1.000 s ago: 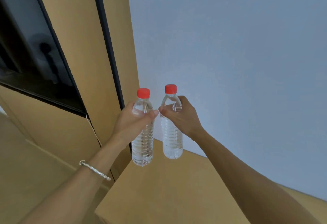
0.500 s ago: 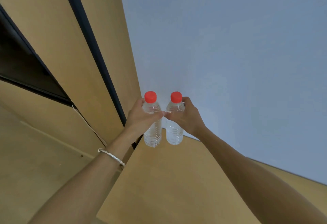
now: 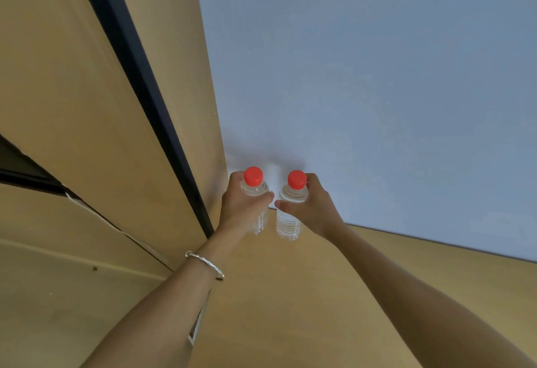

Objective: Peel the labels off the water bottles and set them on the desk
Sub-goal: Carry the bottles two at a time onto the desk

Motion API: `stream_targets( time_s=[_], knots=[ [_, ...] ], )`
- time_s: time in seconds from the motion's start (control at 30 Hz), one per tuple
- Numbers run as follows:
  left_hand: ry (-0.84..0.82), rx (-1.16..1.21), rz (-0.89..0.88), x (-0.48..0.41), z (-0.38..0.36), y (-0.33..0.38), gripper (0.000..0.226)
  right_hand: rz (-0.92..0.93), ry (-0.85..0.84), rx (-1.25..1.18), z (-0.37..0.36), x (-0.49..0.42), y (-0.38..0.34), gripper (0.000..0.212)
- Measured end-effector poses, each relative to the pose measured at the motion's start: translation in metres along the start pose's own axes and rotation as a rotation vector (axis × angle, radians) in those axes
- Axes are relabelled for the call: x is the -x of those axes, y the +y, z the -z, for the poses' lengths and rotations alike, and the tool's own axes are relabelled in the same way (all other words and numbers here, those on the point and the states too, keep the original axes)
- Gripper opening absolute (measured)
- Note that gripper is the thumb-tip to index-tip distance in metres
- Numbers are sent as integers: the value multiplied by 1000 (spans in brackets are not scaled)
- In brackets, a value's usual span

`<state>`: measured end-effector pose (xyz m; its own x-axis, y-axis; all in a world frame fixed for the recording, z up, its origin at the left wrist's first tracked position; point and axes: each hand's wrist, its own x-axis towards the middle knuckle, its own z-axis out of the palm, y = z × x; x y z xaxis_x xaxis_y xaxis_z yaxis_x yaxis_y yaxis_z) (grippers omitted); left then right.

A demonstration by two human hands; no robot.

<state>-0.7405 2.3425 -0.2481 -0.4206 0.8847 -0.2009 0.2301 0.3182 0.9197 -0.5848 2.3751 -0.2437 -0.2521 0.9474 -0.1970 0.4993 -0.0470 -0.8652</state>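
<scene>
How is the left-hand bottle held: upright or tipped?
Upright: left bottle shows its red cap on top, base down, left hand gripping it.

Hands (image 3: pixel 242 210) hold bottles (image 3: pixel 287 226), perhaps on desk (image 3: pixel 290 295).

The wall (image 3: pixel 377 91) blocks the far side and the wooden panel (image 3: pixel 72 106) the left; the near desk (image 3: pixel 290 295) offers passing room.
</scene>
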Motion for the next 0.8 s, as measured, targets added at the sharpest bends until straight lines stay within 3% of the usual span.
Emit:
stream_targets(
  time_s=[0.33, 0.8],
  knots=[
    [-127, -29, 5, -21, -10, -11, 49, -50, 119, -47, -19, -6, 15, 58],
    [-293, -47, -20, -29, -8, -19, 54, -60, 105, -45, -22, -9, 19, 63]
  ],
)
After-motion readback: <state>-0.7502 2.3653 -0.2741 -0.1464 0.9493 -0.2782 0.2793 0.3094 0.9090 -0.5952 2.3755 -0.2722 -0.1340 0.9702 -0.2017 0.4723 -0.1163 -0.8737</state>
